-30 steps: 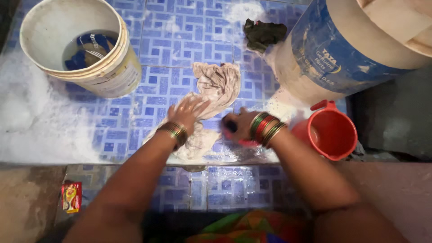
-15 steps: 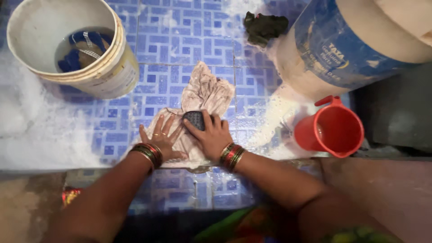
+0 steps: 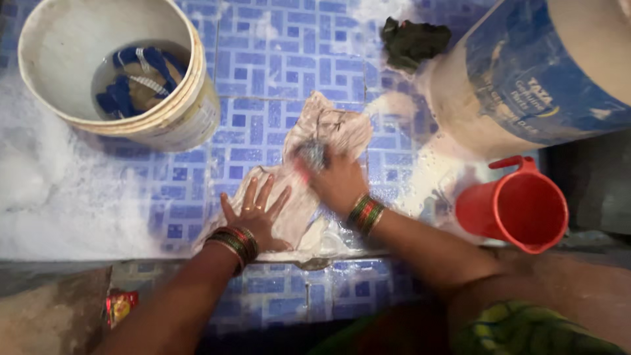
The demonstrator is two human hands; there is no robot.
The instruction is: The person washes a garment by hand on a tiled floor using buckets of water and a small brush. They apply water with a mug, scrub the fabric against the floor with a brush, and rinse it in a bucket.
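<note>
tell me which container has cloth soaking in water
The white bucket at upper left: blue cloth lies in its water. The red jug shows no cloth.

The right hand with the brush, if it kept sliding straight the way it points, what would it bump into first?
The right hand points up along the pale wet cloth. Going straight on, it would run off the cloth's far end onto bare blue tiles. The dark green rag probably lies just to the side of that line.

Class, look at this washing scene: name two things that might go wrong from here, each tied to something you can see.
The red jug stands close by the right hand's forearm; a wide scrubbing stroke might knock it over. The pale cloth lies on wet, soapy blue tiles, pinned only by the flat left hand, so it may slide or bunch under the brush.
</note>
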